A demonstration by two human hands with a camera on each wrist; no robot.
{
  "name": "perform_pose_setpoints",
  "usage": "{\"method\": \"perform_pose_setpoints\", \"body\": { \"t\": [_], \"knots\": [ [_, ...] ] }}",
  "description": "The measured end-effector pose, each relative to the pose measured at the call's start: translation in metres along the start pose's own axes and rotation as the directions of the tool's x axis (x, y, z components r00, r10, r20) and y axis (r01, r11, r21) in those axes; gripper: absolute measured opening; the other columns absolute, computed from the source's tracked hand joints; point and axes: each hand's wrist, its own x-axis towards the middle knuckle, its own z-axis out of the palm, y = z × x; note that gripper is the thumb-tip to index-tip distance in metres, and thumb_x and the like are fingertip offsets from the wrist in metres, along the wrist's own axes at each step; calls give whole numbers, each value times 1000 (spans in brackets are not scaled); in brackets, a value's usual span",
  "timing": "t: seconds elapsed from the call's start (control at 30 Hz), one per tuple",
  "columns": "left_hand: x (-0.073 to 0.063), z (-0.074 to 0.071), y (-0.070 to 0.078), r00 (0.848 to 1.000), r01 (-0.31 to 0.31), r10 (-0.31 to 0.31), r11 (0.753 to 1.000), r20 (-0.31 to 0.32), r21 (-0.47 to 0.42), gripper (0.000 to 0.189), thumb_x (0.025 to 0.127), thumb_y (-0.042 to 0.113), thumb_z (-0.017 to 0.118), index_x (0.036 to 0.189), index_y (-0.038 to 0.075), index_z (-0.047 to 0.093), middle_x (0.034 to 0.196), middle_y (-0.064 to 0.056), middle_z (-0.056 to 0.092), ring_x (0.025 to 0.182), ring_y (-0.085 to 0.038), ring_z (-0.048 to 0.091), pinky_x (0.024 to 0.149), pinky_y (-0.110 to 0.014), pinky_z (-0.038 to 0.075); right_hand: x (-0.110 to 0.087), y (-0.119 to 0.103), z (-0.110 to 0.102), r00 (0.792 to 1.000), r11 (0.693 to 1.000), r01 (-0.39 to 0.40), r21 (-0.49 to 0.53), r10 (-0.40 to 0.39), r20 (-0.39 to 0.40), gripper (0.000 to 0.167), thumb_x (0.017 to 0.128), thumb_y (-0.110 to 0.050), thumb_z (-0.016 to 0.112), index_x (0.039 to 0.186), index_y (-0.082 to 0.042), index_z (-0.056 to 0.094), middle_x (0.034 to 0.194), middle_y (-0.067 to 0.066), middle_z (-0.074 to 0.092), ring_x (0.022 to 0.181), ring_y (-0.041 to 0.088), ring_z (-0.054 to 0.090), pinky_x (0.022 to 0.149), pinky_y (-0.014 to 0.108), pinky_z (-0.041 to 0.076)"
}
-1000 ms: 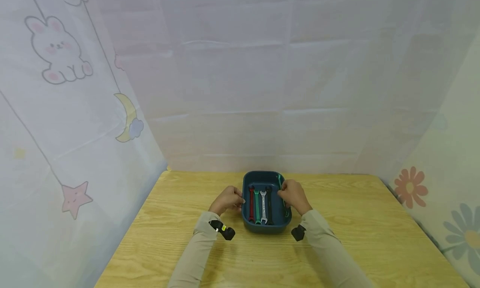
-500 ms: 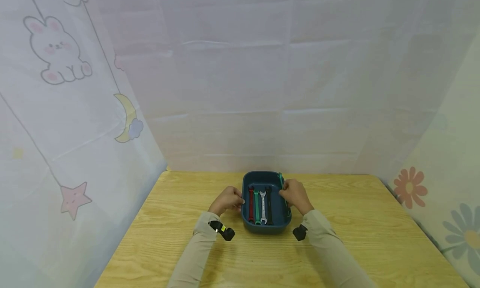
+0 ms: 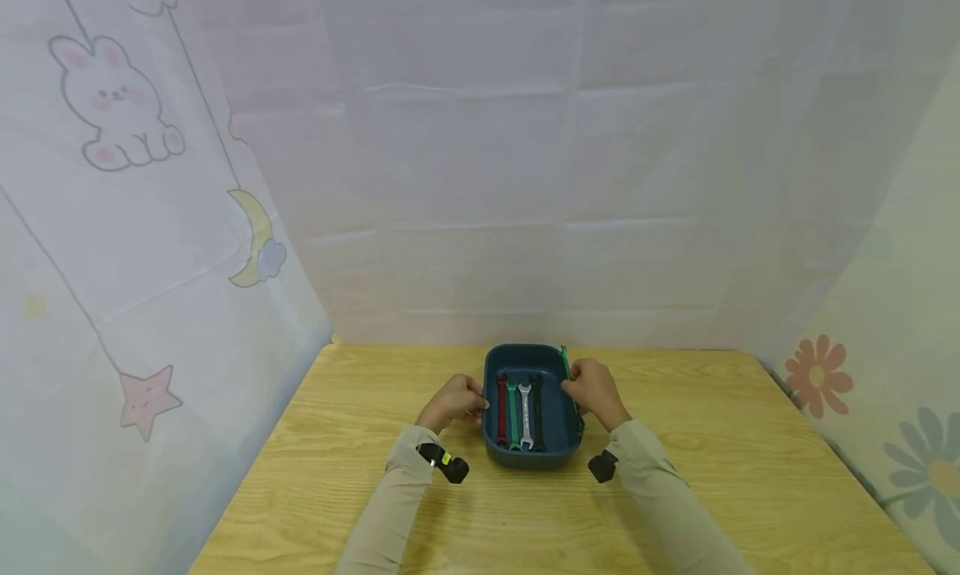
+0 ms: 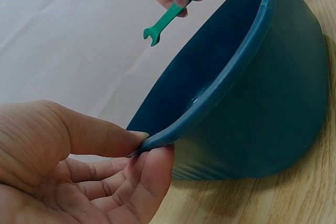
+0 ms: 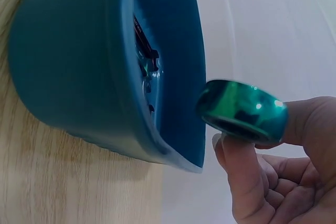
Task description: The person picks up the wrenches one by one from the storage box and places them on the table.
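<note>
Up on the head, one camera peers forward and down from well back, over desk [image 3: 517, 525] and backdrop [image 3: 450, 167]; the left wrist camera [image 3: 453, 469] looks close past the left hand [image 4: 79, 166] at the blue bin [image 4: 252, 103]; the right wrist camera [image 3: 602, 467], equally close, faces it oppositely; both share bin and green wrench [image 4: 172, 14].

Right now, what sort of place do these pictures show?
Perhaps a makeshift recording booth: creased sheeting rises behind a wooden table, with a cartoon rabbit and a red flower printed to either side.
</note>
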Motion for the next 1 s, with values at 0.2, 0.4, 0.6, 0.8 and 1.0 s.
{"method": "perform_pose_setpoints", "body": {
  "t": [0.2,0.4,0.6,0.8,1.0],
  "knots": [
    [-1,0,2,1000,2,-2,1000,-6,3,26,92,-6,60,114,-18,54,83,-13,61,63,-19,60,73,-46,61,0,1,-3,1000,1000,-1,10,1,0,40,87,-4,63,59,-14,36,49,-3,32,40,18,58,40,26,46],
    [-1,0,1,1000,7,-7,1000,-2,-1,28,92,-6,60,115,-18,53,83,-13,61,64,-20,60,69,-43,61,-1,5,-4,1000,1000,-14,13,14,1,42,88,-4,63,60,-14,34,49,-4,30,40,18,56,41,26,45],
    [-2,1,1,1000,6,-6,1000,-1,1,27,91,-6,61,114,-18,53,81,-12,60,63,-20,59,67,-40,61,-2,8,-5,1000,1000,-4,22,4,-4,40,88,-4,63,61,-14,36,50,-4,31,40,19,56,41,27,48],
    [-1,0,3,1000,3,-3,1000,-9,14,26,91,-5,61,113,-18,54,80,-12,61,61,-18,59,68,-42,61,-2,8,-9,1000,1000,3,14,-3,-19,36,88,-3,64,62,-12,39,52,-2,36,41,17,57,42,28,49],
    [-1,0,2,1000,8,-8,1000,-12,11,27,91,-5,61,114,-18,54,82,-13,62,62,-18,60,66,-40,61,-2,11,-10,1000,1000,9,13,-8,-26,30,88,-4,64,65,-9,45,52,1,43,41,16,57,43,30,51]
  ]
}}
